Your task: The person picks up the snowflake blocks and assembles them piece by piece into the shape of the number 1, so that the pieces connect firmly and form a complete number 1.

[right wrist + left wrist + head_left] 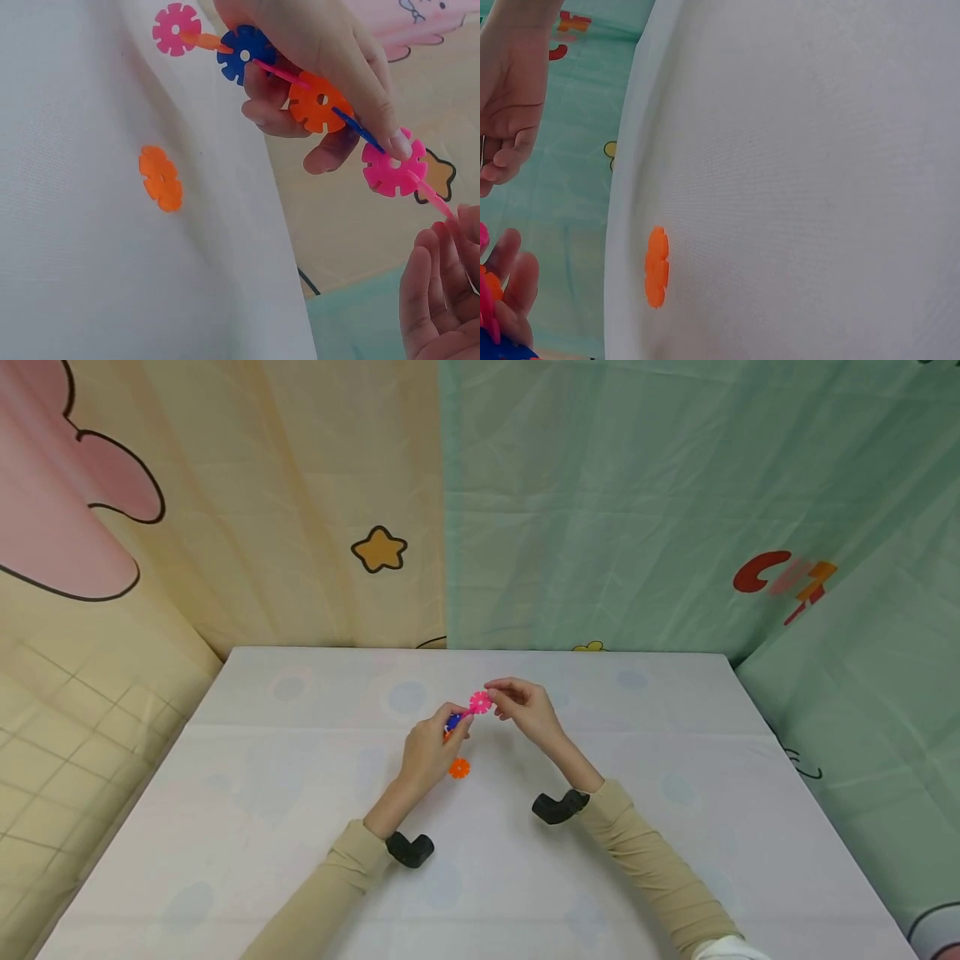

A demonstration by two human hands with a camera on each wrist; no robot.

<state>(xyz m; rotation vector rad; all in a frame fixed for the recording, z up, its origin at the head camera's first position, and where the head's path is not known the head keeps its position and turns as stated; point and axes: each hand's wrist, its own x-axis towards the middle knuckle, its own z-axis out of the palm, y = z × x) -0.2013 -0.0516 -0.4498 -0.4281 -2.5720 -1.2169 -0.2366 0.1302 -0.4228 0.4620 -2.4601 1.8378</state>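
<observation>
A chain of flower-shaped plastic snowflake discs, in pink, orange and blue, runs across my left hand (431,747), which grips it. In the right wrist view, my left thumb presses on a pink disc (386,176); the chain also shows an orange disc (319,105), a blue disc (246,56) and a far pink disc (176,30). Fingertips of my right hand (528,710) pinch the edge of the end pink disc (480,702), which is slotted into the chain. A loose orange disc (460,768) lies on the table below the hands.
The table (262,843) wears a pale spotted cloth. Behind it hang a yellow curtain (315,468) and a green curtain (600,485) with cartoon prints. A black curved piece sits at each wrist, beside the beige sleeves (652,860).
</observation>
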